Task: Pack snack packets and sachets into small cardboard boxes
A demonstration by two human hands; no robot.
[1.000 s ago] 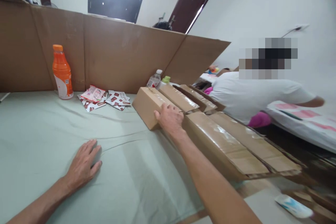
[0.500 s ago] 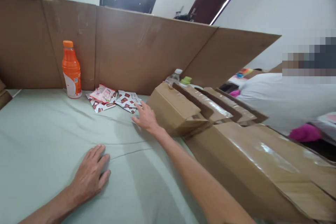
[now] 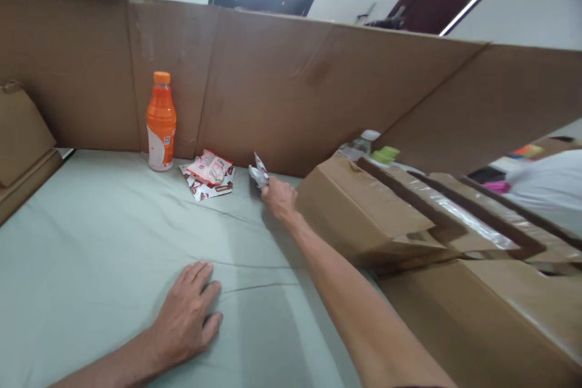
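Between the fingers of my right hand (image 3: 280, 199) is a white and brown snack packet (image 3: 259, 173), gripped at its near edge and tilted up. My right hand is closed on it beside the nearest cardboard box. My left hand (image 3: 188, 309) lies flat on the pale green cloth (image 3: 113, 242), fingers stretched out, holding nothing. To the left of the held packet, a pink and white packet (image 3: 210, 167) lies on top of another white and brown packet (image 3: 209, 190). An orange drink bottle (image 3: 161, 124) stands upright further left.
A tall cardboard wall (image 3: 273, 85) runs along the back. Open cardboard boxes (image 3: 364, 200) line the right side, with a clear bottle (image 3: 366, 140) and a green cap (image 3: 385, 154) behind. More cardboard (image 3: 25, 139) stands at the left. A person in white (image 3: 545, 182) is beyond.
My right hand has closed on the white and brown packet and lifted it up from the cloth. My left hand stays flat. The view has turned slightly left.
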